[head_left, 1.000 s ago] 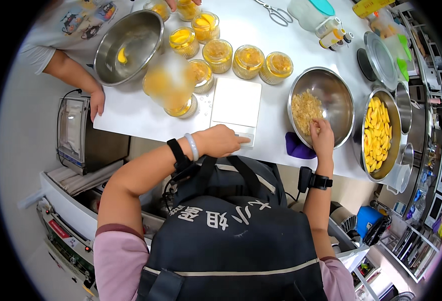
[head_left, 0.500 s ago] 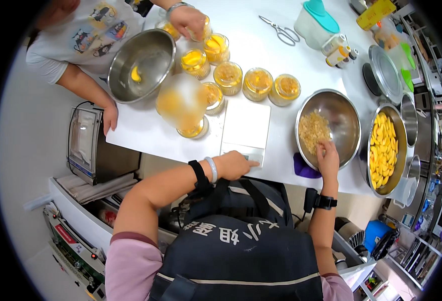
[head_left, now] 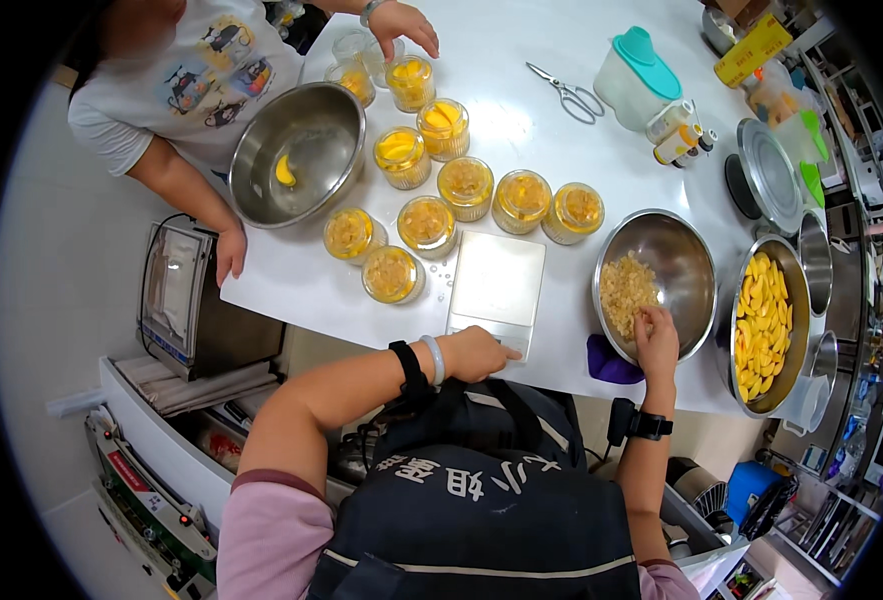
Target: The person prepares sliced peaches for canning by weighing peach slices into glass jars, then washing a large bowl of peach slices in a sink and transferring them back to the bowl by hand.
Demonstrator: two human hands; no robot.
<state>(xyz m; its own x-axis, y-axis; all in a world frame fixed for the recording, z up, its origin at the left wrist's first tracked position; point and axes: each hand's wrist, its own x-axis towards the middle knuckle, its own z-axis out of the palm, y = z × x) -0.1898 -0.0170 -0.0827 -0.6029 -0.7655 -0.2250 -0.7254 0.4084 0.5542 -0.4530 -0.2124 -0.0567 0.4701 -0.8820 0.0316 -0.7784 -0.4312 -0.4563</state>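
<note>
My left hand [head_left: 469, 354] stretches its index finger to the front panel of a white kitchen scale [head_left: 499, 280]; it holds nothing. The scale's plate is bare. My right hand [head_left: 656, 340] reaches into a steel bowl [head_left: 688, 270], fingers drawn together at a heap of pale amber, translucent pieces [head_left: 626, 292]. The fingertips are partly hidden among these pieces. Left of and beyond the scale stand several ribbed glass jars [head_left: 427, 226] of yellow fruit, topped with similar amber pieces. Farther back, jars [head_left: 443, 128] show bare yellow slices on top.
Across the table a co-worker's hand [head_left: 406, 25] hovers beside the jars, near a steel bowl [head_left: 311, 130] with one yellow slice. Scissors [head_left: 569, 96], a teal-lidded container [head_left: 639, 80] and small bottles [head_left: 677, 140] lie beyond. A bowl of yellow slices [head_left: 761, 330] stands at right.
The co-worker's far hand has lifted off a jar and moved right, fingers spread. The view has shifted slightly. My two hands keep their places at the scale and in the bowl.
</note>
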